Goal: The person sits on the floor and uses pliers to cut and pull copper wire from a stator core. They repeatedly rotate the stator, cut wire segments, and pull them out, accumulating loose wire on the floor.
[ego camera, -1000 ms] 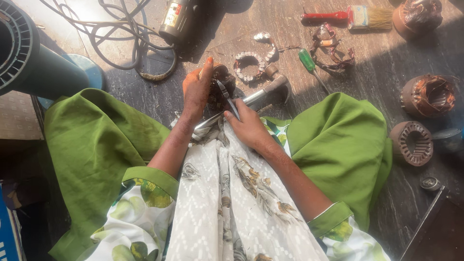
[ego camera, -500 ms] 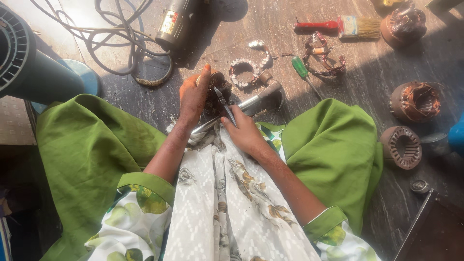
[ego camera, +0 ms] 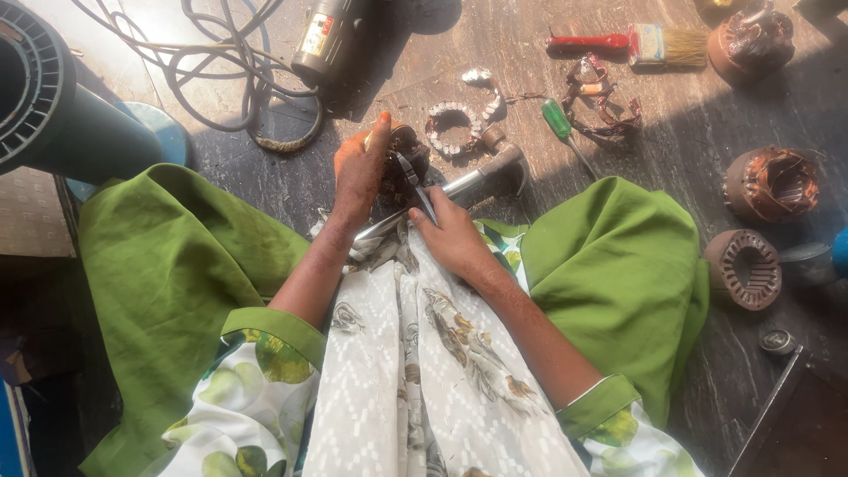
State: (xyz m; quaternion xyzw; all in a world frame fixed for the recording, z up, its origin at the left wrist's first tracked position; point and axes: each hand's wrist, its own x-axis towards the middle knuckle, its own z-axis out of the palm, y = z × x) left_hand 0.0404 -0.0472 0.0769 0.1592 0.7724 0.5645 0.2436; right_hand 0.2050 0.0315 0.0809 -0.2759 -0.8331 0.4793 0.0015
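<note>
I sit on the floor in green trousers and a white patterned top. My left hand [ego camera: 360,170] grips a dark round motor winding [ego camera: 405,155] held upright at my knees. My right hand [ego camera: 449,231] holds a thin metal tool [ego camera: 415,184], whose tip pokes into the winding. Under both hands lies a shiny metal pipe-like bar [ego camera: 477,179] running toward the upper right. Much of the winding is hidden by my left hand.
A black power tool [ego camera: 329,40] with a coiled cable [ego camera: 230,75] lies ahead. A green-handled screwdriver [ego camera: 562,126], a red-handled brush [ego camera: 632,42], wire scraps [ego camera: 605,110] and copper-wound stators [ego camera: 770,184] lie to the right. A fan housing [ego camera: 40,97] stands at left.
The view has tilted slightly, shifting the floor items. Both hands stay on the winding and tool, with the tool tip working a little within the winding.
</note>
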